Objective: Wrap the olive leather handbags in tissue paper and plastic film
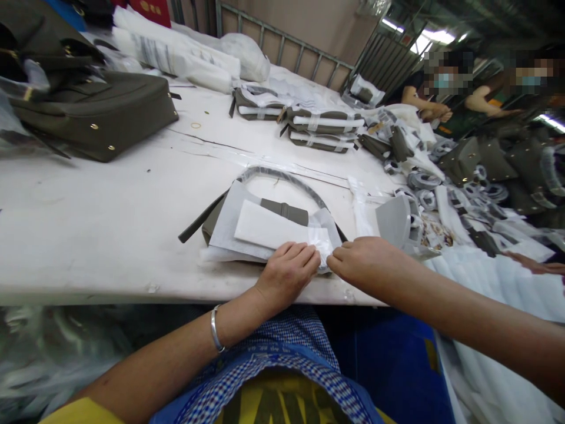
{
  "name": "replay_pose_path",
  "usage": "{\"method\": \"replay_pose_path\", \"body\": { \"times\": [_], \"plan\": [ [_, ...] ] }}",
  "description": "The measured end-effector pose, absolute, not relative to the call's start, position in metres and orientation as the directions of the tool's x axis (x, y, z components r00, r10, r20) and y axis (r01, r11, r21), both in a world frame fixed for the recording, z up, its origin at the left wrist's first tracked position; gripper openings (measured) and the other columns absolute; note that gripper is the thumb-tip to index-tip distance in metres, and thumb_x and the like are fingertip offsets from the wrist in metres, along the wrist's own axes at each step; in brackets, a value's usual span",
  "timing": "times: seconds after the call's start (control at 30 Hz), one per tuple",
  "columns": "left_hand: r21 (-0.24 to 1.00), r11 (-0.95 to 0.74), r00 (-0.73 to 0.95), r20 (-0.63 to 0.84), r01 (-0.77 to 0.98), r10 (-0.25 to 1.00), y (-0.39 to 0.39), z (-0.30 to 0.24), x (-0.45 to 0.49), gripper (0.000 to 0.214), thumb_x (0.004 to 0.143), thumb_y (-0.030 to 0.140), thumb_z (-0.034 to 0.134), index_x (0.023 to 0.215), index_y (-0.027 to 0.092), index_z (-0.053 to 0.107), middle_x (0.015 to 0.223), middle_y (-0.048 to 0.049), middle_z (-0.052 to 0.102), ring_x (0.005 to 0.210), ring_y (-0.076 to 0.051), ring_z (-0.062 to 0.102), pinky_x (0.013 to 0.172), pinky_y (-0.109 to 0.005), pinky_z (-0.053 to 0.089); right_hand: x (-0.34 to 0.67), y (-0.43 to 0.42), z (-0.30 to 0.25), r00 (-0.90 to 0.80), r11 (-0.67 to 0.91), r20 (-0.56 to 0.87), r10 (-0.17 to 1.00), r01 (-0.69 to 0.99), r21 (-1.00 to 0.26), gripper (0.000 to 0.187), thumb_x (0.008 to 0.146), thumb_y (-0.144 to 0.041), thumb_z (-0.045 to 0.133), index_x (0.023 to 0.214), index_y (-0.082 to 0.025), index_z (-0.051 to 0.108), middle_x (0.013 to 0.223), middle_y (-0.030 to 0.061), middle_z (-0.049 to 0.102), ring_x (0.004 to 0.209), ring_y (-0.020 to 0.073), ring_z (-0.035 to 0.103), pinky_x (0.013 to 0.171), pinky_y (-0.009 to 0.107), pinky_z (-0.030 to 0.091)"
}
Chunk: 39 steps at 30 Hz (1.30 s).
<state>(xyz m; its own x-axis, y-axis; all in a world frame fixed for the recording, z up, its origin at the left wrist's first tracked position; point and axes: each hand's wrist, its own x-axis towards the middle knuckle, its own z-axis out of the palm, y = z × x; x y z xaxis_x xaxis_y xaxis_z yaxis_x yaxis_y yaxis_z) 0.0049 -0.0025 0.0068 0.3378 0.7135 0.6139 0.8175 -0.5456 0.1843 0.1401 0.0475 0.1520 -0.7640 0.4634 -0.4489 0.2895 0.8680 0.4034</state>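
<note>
A dark olive handbag [214,222] lies on the white table in front of me, partly covered by thin white wrapping paper [225,219]. A white foam sheet [265,227] rests on top, beside an olive strap piece [285,211]. Behind it arches a plastic-wrapped handle [282,172]. My left hand [292,268] is closed over the near right edge of the wrapping, fingers together. Just right of it, my right hand [359,259] makes a fist, pinching the wrapping at the bag's right corner. Clear, shiny plastic [321,240] shows between the hands. Both thumbs are mostly hidden.
A large olive bag [101,115] stands at the left. Wrapped flat bags [322,126] are stacked at the back, near white rolls [176,56]. Bag parts and coiled wrapped handles [424,179] crowd the right side. Two people [435,88] are across the room at upper right.
</note>
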Motion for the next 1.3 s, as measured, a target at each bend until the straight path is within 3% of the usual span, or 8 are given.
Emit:
{"method": "replay_pose_path", "body": {
  "times": [0.1, 0.47, 0.63, 0.8, 0.97, 1.07, 1.2, 1.3],
  "plan": [
    [0.186, -0.542, 0.328, 0.622, 0.82, 0.711, -0.003, 0.006, 0.005, 0.019, 0.099, 0.026, 0.051, 0.113, 0.016, 0.058, 0.11, -0.0071, 0.068, 0.107, -0.021, 0.061, 0.095, -0.036, 0.045, 0.135, 0.064, 0.153, -0.713, 0.901, -0.566, 0.413, 0.231, 0.366, 0.012, 0.09, -0.01, 0.061, 0.084, -0.016, 0.069, 0.078, 0.0076, 0.074, 0.074, 0.022, 0.07, 0.056, 0.03, 0.034],
    [0.186, -0.532, 0.293, 0.665, 0.826, 0.687, -0.001, 0.003, 0.008, 0.027, 0.097, 0.025, 0.056, 0.121, 0.013, 0.059, 0.117, -0.0073, 0.069, 0.106, -0.021, 0.062, 0.097, -0.037, 0.044, 0.122, 0.115, 0.139, -0.747, 0.94, -0.57, 0.342, 0.279, 0.198, 0.011, 0.087, -0.028, 0.071, 0.082, -0.018, 0.071, 0.08, 0.0039, 0.073, 0.077, 0.0164, 0.065, 0.057, 0.026, 0.029],
    [0.189, -0.527, 0.313, 0.623, 0.829, 0.717, -0.001, 0.003, 0.008, 0.025, 0.096, 0.026, 0.056, 0.118, 0.013, 0.061, 0.12, -0.0072, 0.069, 0.11, -0.021, 0.061, 0.1, -0.036, 0.043, 0.132, 0.147, 0.122, -0.85, 0.955, -0.478, 0.223, 0.289, -0.068, 0.016, 0.086, -0.032, 0.072, 0.078, -0.018, 0.068, 0.081, 0.0004, 0.069, 0.076, 0.0138, 0.061, 0.056, 0.024, 0.028],
    [0.205, -0.506, 0.307, 0.59, 0.838, 0.747, -0.002, 0.006, 0.009, 0.029, 0.097, 0.024, 0.054, 0.123, 0.012, 0.059, 0.119, -0.0067, 0.069, 0.112, -0.02, 0.061, 0.101, -0.036, 0.043, 0.143, 0.18, 0.092, -0.903, 0.885, -0.379, 0.201, 0.333, -0.325, 0.027, 0.08, -0.042, 0.076, 0.073, -0.019, 0.065, 0.071, -0.0018, 0.065, 0.064, 0.0117, 0.056, 0.055, 0.023, 0.029],
    [0.208, -0.505, 0.304, 0.591, 0.837, 0.747, -0.001, 0.006, 0.009, 0.029, 0.096, 0.026, 0.056, 0.125, 0.02, 0.061, 0.123, -0.0042, 0.068, 0.112, -0.02, 0.062, 0.099, -0.037, 0.045, 0.149, 0.198, 0.072, -0.926, 0.758, -0.263, 0.272, 0.375, -0.535, 0.034, 0.074, -0.049, 0.078, 0.071, -0.018, 0.063, 0.063, -0.004, 0.059, 0.057, 0.0105, 0.051, 0.055, 0.022, 0.033],
    [0.192, -0.507, 0.307, 0.604, 0.84, 0.736, -0.001, 0.006, 0.008, 0.032, 0.095, 0.028, 0.06, 0.126, 0.023, 0.062, 0.121, -0.0039, 0.069, 0.11, -0.021, 0.063, 0.096, -0.038, 0.047, 0.154, 0.198, 0.066, -0.899, 0.708, -0.13, 0.418, 0.412, -0.573, 0.028, 0.077, -0.044, 0.076, 0.073, -0.018, 0.065, 0.064, -0.0031, 0.06, 0.06, 0.0122, 0.054, 0.058, 0.023, 0.038],
    [0.17, -0.507, 0.318, 0.603, 0.845, 0.732, -0.003, 0.006, 0.008, 0.035, 0.095, 0.027, 0.06, 0.129, 0.024, 0.061, 0.127, -0.0036, 0.067, 0.114, -0.022, 0.061, 0.098, -0.039, 0.046, 0.163, 0.177, 0.069, -0.759, 0.669, 0.104, 0.643, 0.491, -0.558, 0.009, 0.087, -0.025, 0.064, 0.088, -0.019, 0.07, 0.082, 0.0015, 0.071, 0.074, 0.015, 0.062, 0.071, 0.025, 0.045],
    [0.177, -0.485, 0.296, 0.602, 0.856, 0.741, -0.004, 0.006, 0.009, 0.034, 0.096, 0.025, 0.057, 0.13, 0.025, 0.06, 0.134, -0.0022, 0.064, 0.116, -0.022, 0.06, 0.098, -0.039, 0.046, 0.177, 0.151, 0.073, -0.695, 0.602, 0.124, 0.709, 0.504, -0.62, 0.018, 0.089, -0.023, 0.062, 0.104, -0.02, 0.071, 0.096, 0.0036, 0.075, 0.083, 0.0165, 0.067, 0.08, 0.028, 0.05]
  ]
}}
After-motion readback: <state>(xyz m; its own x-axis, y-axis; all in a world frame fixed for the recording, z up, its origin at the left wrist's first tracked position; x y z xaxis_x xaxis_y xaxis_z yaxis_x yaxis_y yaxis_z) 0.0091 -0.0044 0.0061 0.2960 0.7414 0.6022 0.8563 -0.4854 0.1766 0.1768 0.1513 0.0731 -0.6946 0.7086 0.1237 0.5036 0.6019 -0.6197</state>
